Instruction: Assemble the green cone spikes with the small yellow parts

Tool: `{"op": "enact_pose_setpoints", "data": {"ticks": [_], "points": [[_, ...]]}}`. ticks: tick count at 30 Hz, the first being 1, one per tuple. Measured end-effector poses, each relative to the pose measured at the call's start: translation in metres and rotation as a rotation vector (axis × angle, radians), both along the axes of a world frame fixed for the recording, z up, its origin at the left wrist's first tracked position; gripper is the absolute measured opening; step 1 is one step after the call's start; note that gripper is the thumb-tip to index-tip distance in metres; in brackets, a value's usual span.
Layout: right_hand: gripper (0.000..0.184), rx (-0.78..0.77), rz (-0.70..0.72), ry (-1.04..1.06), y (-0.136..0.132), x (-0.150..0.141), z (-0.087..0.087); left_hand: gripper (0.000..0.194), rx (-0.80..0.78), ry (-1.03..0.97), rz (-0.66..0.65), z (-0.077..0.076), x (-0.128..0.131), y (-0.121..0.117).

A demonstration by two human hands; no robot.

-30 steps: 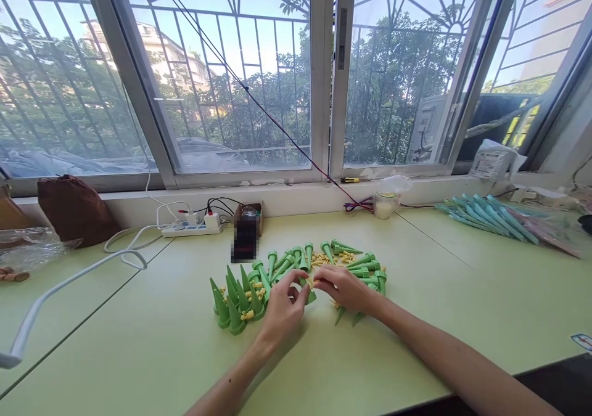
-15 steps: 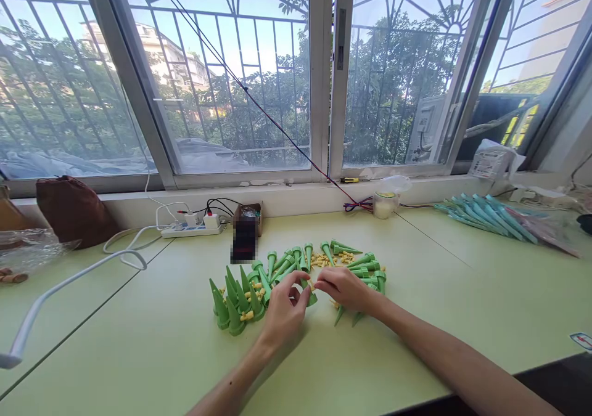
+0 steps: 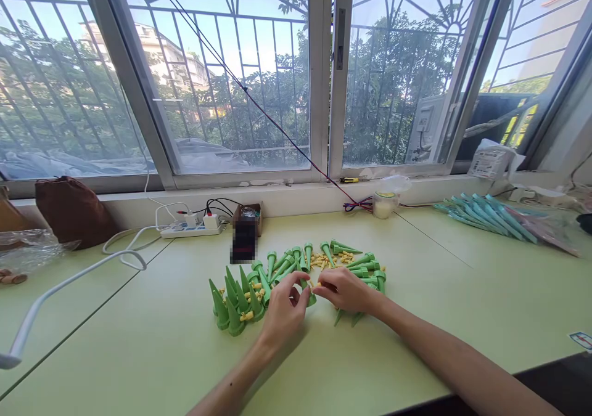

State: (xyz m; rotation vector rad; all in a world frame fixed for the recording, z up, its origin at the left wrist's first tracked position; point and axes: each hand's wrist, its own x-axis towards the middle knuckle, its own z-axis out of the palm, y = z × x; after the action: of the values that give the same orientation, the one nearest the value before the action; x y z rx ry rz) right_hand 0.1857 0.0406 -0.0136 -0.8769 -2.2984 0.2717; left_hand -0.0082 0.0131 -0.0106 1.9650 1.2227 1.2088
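My left hand (image 3: 283, 310) is closed around a green plastic cone-shaped spike (image 3: 311, 299), whose wide end shows below the fingers. Just right of it, my right hand (image 3: 345, 289) has its thumb and fingers pinched together; what lies between them is too small to make out. Several green spikes stand points up in a cluster (image 3: 235, 308) to the left, with small yellow pieces (image 3: 247, 315) among them. More green spikes (image 3: 284, 262) lie behind my hands, around a pile of yellow pieces (image 3: 321, 260). Others (image 3: 370, 265) lie beyond my right hand.
A pale green table (image 3: 185, 354) carries everything. Toward the window are a power strip (image 3: 192, 231), a small cardboard box (image 3: 259, 219) and a lidded jar (image 3: 383, 206). A white curved tube (image 3: 50, 289) reaches in from the left; a brown bag (image 3: 76, 212) and teal packets (image 3: 490, 216) sit farther out.
My right hand has shifted slightly to the right, widening the small gap to the spike. My left hand and the spike in it have hardly moved.
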Motion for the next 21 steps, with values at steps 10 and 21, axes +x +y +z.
{"op": "enact_pose_setpoints", "data": {"ticks": [10,21], "points": [[0.053,0.036,-0.03,-0.061,0.0042,0.0004,-0.0019,0.02,-0.004,0.011,0.0,0.0021,0.0002,-0.0018],[0.024,0.015,0.005,-0.007,0.0007,0.0,-0.0026,0.021,-0.015,0.03,0.012,-0.0002,-0.0012,0.0004]]}}
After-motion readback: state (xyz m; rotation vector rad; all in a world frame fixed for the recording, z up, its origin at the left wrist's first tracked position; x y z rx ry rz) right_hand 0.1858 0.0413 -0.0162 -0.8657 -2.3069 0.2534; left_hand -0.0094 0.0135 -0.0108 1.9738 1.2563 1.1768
